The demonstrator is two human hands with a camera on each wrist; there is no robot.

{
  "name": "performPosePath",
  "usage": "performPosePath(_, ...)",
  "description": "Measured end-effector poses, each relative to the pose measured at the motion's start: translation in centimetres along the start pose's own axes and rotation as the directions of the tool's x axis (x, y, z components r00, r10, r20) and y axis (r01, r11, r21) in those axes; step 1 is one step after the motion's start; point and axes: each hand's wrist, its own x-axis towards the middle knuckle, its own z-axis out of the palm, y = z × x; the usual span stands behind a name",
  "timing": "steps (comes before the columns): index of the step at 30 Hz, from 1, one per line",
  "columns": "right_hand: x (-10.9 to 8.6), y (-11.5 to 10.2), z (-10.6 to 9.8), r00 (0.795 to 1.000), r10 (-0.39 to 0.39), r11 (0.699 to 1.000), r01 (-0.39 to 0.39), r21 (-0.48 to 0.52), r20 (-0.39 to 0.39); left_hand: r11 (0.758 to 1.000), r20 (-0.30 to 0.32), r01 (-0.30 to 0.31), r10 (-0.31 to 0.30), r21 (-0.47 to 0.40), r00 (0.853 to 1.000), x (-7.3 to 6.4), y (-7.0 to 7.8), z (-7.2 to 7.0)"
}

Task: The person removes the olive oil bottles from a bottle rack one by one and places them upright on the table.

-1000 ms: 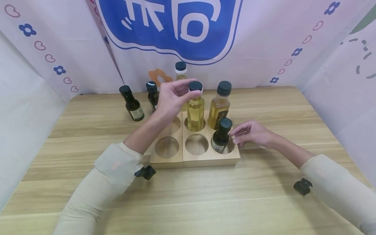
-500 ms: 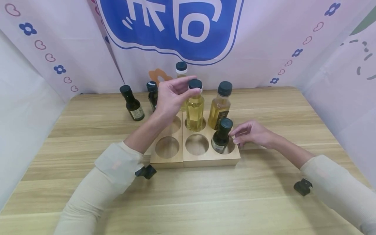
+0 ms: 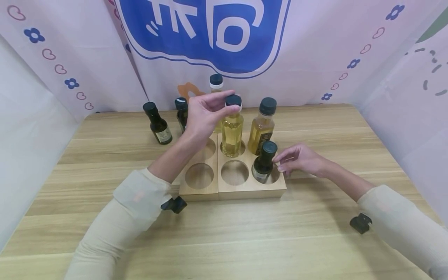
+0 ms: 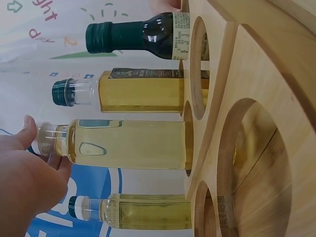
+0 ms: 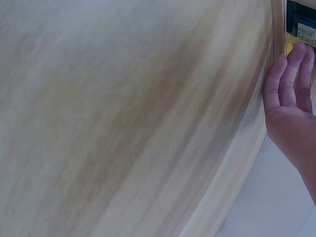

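Note:
My left hand (image 3: 204, 116) pinches the dark green cap of a clear bottle of pale yellow oil (image 3: 232, 136). That bottle stands upright in a back-row round hole of the wooden bottle rack (image 3: 252, 194). In the left wrist view the thumb and fingers of the left hand (image 4: 37, 182) lie around the cap. My right hand (image 3: 302, 160) is at the rack's right edge, beside a dark green bottle (image 3: 261, 169) in the front right hole. In the right wrist view its fingers (image 5: 286, 89) are loosely extended against the rack's side and hold nothing.
An oil bottle with a dark label (image 3: 260, 132) stands in the rack's back right hole. Behind my left hand is another oil bottle (image 3: 216, 86), partly hidden. Two dark bottles, one at the far left (image 3: 160, 128) and one nearer the hand (image 3: 181, 113), stand left of the rack.
Over the last second the held oil bottle and my left hand shift very slightly to the left. My right hand stays in the same place.

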Motion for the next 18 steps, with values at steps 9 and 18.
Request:
performPosePath(9, 0.0, 0.05, 0.0, 1.0, 0.005, 1.0, -0.005, 0.009, 0.0, 0.999, -0.028, 0.049, -0.049, 0.022, 0.998, 0.14, 0.1, 0.05)
performPosePath(18, 0.02, 0.08, -0.01, 1.0, 0.001, 1.0, -0.001, -0.006, -0.005, 0.998, -0.047, 0.054, -0.054, 0.011, 0.997, 0.13, 0.1, 0.15)
